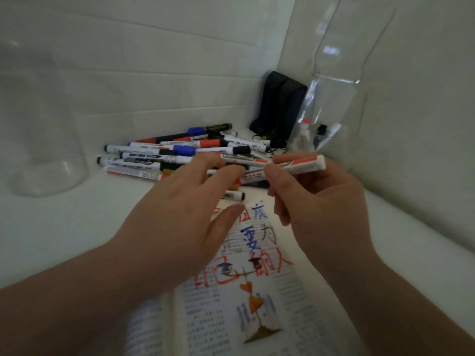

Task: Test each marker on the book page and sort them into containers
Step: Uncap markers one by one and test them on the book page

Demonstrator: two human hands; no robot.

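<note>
My right hand pinches a white marker with red print between thumb and fingers, holding it level above the open book. My left hand hovers over the book with fingers spread and straight, its fingertips at the marker's left end; whether it grips the cap is blurred. The book page carries red, blue and black handwritten strokes. A pile of several markers with red, blue and black caps lies on the white surface beyond my hands.
A clear glass jar stands at the far left. At the right, a clear plastic container holds a couple of small items. A black pouch leans in the back corner. White walls close in behind and to the right.
</note>
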